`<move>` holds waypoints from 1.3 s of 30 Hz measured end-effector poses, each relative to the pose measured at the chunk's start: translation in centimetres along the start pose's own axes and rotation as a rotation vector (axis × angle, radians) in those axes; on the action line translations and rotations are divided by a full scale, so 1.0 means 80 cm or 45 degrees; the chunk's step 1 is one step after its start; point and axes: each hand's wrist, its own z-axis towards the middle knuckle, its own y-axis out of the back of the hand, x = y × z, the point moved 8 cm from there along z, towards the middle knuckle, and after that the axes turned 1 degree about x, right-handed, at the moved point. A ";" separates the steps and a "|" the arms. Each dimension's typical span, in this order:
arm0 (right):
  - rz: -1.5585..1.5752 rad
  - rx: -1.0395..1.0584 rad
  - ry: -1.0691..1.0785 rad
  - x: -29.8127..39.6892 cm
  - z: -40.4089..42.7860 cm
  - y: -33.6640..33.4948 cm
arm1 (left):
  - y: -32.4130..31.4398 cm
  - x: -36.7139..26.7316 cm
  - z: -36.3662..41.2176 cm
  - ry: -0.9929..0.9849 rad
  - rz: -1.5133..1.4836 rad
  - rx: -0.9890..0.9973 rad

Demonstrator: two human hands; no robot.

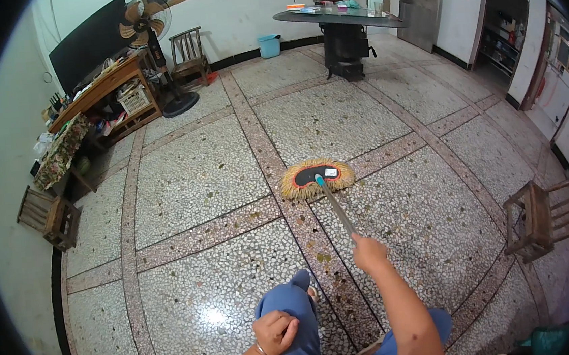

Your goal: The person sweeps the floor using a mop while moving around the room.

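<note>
My right hand (371,254) grips the metal pole (339,210) of a mop, which slants forward and away from me. At the far end, the mop's shaggy yellow head (295,189) rests on the terrazzo floor (194,185). Its dark backing is edged in orange and carries a white label (331,172). My left hand (276,332) lies on my blue-trousered left knee (286,306), fingers curled into a loose fist. Nothing shows in that hand.
Small wooden chairs stand at left (60,222) and right (534,221). Farther off are a floor fan (157,57) beside a cluttered wooden TV stand (104,89), a blue bin (269,47) and a round glass-topped table (346,17). Doorways line the right wall.
</note>
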 end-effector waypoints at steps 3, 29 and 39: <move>-0.014 0.013 0.010 -0.019 -0.013 -0.019 | -0.002 0.003 0.003 -0.020 -0.026 -0.064; 0.295 0.079 0.281 0.100 -0.165 0.028 | -0.216 0.069 0.021 1.359 -1.653 0.175; 0.560 -0.152 0.540 0.003 -0.189 0.071 | -0.237 0.067 0.030 1.429 -1.264 0.312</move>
